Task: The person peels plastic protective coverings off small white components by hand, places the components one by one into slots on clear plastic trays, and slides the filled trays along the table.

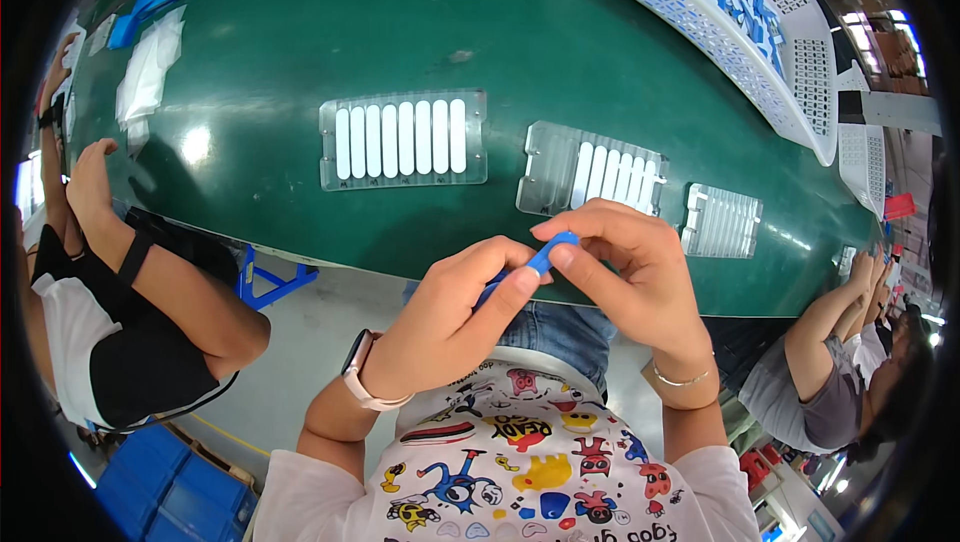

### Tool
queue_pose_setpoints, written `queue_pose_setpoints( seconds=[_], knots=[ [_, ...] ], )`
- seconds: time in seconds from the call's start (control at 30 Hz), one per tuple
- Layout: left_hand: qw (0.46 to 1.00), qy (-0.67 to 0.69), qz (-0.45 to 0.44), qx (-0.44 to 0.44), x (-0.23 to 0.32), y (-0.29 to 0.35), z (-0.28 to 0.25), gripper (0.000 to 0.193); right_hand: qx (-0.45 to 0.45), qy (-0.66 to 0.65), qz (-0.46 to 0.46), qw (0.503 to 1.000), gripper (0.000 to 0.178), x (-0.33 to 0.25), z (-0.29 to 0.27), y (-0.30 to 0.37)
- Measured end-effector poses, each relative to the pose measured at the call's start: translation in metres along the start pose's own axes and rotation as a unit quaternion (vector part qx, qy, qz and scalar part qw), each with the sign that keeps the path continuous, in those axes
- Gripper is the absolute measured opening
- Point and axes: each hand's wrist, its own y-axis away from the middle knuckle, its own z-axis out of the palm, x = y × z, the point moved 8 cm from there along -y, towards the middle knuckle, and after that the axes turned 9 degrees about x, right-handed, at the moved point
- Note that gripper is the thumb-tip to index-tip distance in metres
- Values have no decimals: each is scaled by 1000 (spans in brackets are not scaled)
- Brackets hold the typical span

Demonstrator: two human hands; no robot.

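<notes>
My left hand (pixel 455 307) and my right hand (pixel 630 267) meet in front of my chest, both pinching a small blue strip (pixel 545 257). The strip runs between the fingertips, partly hidden by my left fingers. Just beyond my hands, on the green belt (pixel 300 62), lies a clear tray (pixel 590 172) partly filled with white strips. A full clear tray (pixel 403 139) of white strips sits to its left, and an empty clear tray (pixel 722 220) sits to its right.
A white perforated basket (pixel 740 32) of blue and white parts stands at the far right of the belt. Blue and white pieces (pixel 150 32) lie at the far left. One person sits at my left (pixel 130 302), another at my right (pixel 840 362). Blue crates (pixel 170 487) are on the floor.
</notes>
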Motion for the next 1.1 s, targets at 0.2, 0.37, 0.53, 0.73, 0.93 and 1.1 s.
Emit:
queue_pose_setpoints(
  seconds=[0.2,0.37,0.53,0.73,0.93,1.1],
  knots=[
    [998,-11,-8,65,0,0,-8,14,4,-62,72,995,20,3,-3,-8],
    [997,-32,-4,65,-1,-4,-10,13,7,-91,46,995,18,5,-3,-5],
    [997,-32,-25,59,-5,-4,-11,15,29,-81,70,994,19,13,0,-8],
    [974,119,-179,65,-28,-1,-17,15,41,-38,-4,998,19,4,-8,-2],
    [905,346,-245,5,-36,2,-9,15,61,83,-205,973,10,-26,-17,-8],
    [965,151,-189,102,-25,-2,-25,15,34,257,-71,963,11,-21,-39,-52]
  ],
)
